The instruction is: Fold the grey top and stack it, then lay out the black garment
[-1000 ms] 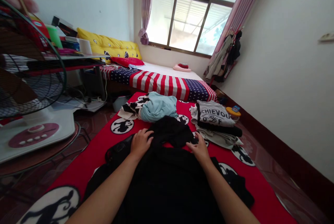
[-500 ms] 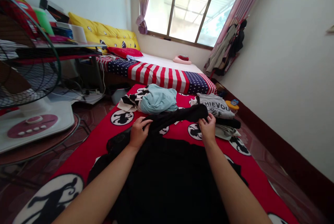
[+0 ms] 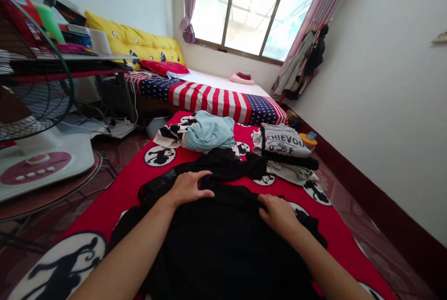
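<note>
A black garment (image 3: pixel 226 239) lies spread in front of me on a red blanket (image 3: pixel 122 193) with black-and-white cartoon prints. My left hand (image 3: pixel 188 187) rests flat on its upper left part, fingers stretched out. On the garment's right side lies my right hand (image 3: pixel 279 214), fingers curled a little against the cloth. A bunched black part of the garment (image 3: pixel 230 162) lies just beyond both hands.
A pale blue cloth (image 3: pixel 209 133) lies on a black-and-white one at the blanket's far end. Folded clothes with a grey printed shirt (image 3: pixel 284 141) on top are stacked at the right. A standing fan (image 3: pixel 31 104) is at the left, a bed (image 3: pixel 216 97) behind, a wall at the right.
Both hands held the garment's far edge up half a second ago. They have since laid it down and drawn back toward me, now pressing on the cloth.
</note>
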`<state>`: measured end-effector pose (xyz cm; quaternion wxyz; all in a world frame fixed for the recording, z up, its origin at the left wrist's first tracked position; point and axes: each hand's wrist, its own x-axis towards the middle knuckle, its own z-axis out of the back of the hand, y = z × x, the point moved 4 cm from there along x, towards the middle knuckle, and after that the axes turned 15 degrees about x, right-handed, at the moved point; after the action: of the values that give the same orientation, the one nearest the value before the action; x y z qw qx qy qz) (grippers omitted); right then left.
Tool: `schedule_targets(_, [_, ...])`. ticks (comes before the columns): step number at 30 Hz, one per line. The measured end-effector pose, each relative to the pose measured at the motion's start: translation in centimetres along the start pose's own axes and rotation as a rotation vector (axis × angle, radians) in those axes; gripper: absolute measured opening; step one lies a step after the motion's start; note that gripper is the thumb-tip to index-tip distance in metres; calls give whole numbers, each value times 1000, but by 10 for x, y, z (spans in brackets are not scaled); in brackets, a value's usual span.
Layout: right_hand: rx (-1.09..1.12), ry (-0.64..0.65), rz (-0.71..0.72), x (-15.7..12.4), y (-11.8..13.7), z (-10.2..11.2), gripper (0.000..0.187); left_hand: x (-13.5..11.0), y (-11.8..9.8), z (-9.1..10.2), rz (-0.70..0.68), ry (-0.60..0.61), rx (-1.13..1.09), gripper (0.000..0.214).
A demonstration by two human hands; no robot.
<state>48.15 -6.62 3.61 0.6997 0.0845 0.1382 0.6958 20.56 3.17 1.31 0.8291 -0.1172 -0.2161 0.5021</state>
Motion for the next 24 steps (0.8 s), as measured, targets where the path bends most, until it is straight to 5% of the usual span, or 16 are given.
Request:
schedule_targets(5, [55,-58,-40,35,-7,34,9,13,-9,1,42,31,-8,22])
schedule_targets(9, [130,-232,-115,76,-19,71,17,48,-17,16,123,-66,-39,29])
schedule_targets(12, [161,-394,-143,100,-21,78,27,77,-24,17,148,-144,-7,31])
schedule_targets(16, [200,-519,-76,117,-17,46,46,90,-33,-10,73,-187,93,42])
schedule_targets(21, [92,-437,127,128,-14,-18,53,81,-34,-55,-75,-72,253,70])
schedule_targets(24, [-23,-399,108,135,-17,-36,51,83,-32,-66,-105,-20,339,71])
